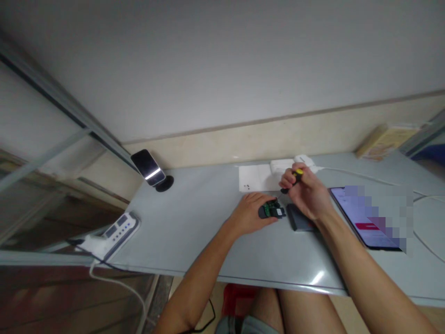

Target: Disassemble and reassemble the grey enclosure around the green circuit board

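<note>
My left hand [251, 212] rests on the grey table [194, 232], its fingers closed round a small black device with a green circuit board [271, 210]. My right hand [306, 192] is closed on a small screwdriver with a yellow and black handle [295, 178], held upright with its tip just above the device. A dark flat rectangular part [299, 218] lies on the table right beside the device, partly under my right hand.
A lit phone [366, 218] lies at the right. White paper [255, 178] and a white adapter with cable [302, 162] sit behind my hands. A phone on a stand [150, 169] is at the back left, a power strip [116, 232] at the left edge.
</note>
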A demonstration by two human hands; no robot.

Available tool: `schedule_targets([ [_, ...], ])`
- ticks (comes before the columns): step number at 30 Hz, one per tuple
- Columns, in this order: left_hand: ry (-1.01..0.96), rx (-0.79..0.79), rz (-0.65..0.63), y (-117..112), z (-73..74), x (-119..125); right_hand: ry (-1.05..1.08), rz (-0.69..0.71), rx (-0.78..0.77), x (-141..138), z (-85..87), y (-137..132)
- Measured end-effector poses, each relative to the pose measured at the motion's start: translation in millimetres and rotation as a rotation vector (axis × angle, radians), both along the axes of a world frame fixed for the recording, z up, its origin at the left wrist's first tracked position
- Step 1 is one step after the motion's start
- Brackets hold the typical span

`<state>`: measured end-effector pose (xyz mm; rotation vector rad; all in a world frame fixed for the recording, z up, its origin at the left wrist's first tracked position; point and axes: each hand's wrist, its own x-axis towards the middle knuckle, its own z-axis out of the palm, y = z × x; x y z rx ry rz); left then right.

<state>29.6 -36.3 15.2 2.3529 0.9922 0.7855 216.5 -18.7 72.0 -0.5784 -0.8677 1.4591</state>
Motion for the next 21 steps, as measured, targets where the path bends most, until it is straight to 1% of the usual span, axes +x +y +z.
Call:
schedule_targets([
  [4,-0.002,0.000,0.003,-0.1,0.0,-0.1,0.047,-0.030,-0.004,-7.4,3.9,-2.6],
  [6,0.006,-0.003,0.001,-0.5,0.7,-0.2,0.057,-0.020,-0.001,-7.3,4.0,-3.1],
  [12,0.006,0.005,0.003,-1.3,0.1,-0.5,0.011,-0.036,0.011,1.0,1.5,-3.2],
  [15,0.003,0.024,0.003,-0.9,-0.8,-0.1,-0.012,-0.028,0.025,0.5,0.3,-3.4],
  [18,0.006,0.027,0.000,-0.4,-1.1,0.4,0.011,0.004,-0.010,-5.3,1.3,-4.2],
  [21,0.011,0.019,0.000,-0.2,-1.4,0.5,0.073,-0.016,-0.043,-11.0,4.2,-5.2],
])
